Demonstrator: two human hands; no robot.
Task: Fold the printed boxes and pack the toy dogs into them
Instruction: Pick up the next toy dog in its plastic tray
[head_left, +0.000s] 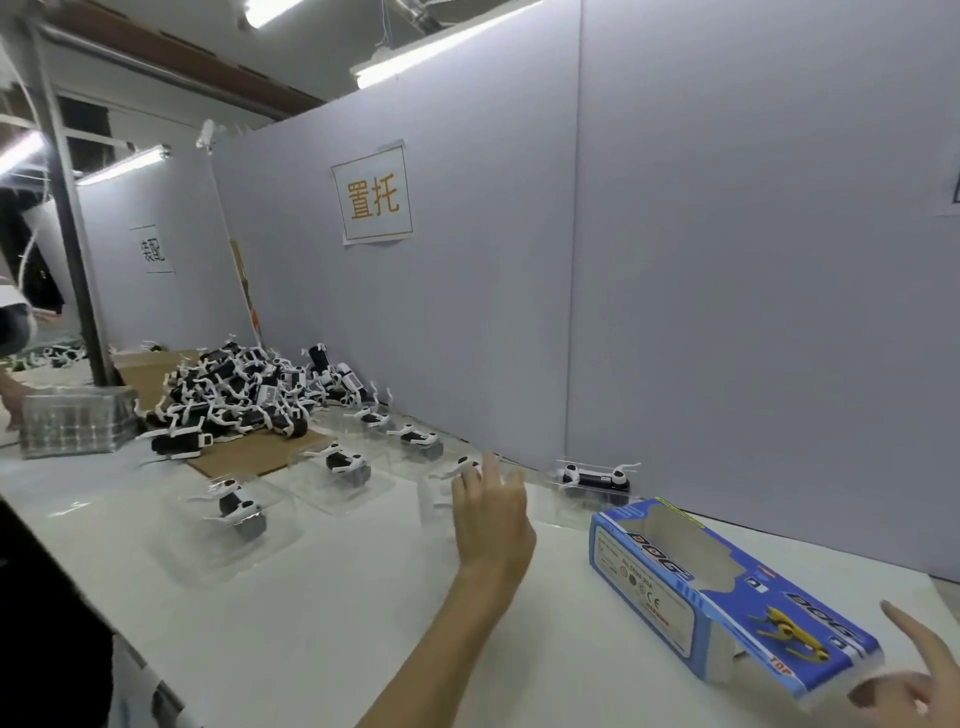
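Blue box (727, 587) marked "DOG", "TOP"

Bare table (322, 613); trayed dogs (345, 462) behind.

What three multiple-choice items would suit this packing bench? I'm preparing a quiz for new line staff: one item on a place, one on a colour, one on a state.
1. Where is the heap of loose toy dogs?
A. far left, on cardboard
B. inside the box
C. at the right edge

2. What is the main colour of the printed box?
A. red
B. blue
C. green

3. How is the left hand?
A. gripping a dog
B. clenched empty
C. open, fingers spread

Answers:
1 A, the heap lies on brown cardboard by the partition.
2 B, its panels are blue.
3 C, it holds nothing.
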